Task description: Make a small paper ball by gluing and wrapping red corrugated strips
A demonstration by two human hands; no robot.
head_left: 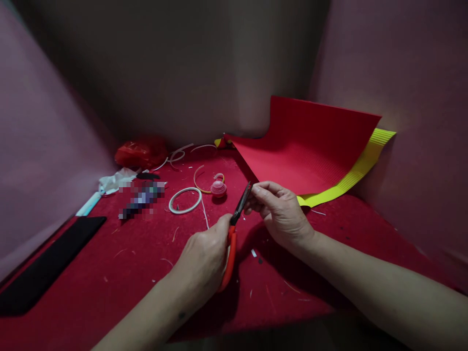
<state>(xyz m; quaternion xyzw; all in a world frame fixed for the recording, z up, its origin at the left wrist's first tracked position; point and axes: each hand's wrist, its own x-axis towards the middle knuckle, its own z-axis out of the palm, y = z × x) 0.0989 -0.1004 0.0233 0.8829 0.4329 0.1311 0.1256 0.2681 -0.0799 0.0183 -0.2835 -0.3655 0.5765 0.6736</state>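
Observation:
My left hand [204, 258] is closed round the orange-red handles of a pair of scissors [234, 229], whose dark blades point up and right. My right hand [280, 212] is pinched at the blade tips, fingers pressed together on something too small to make out. Both hands hover over a red felt-covered surface [127, 263]. A red corrugated sheet [303, 146] lies on a yellow corrugated sheet [351, 178] just behind my right hand, curling up against the wall.
A small pink coiled ball [218, 188], a white ring [185, 200] and curled paper strips lie ahead of my left hand. A red plastic bag [141, 152] sits at the back left, a black flat strip [47, 265] at the left. Walls close in.

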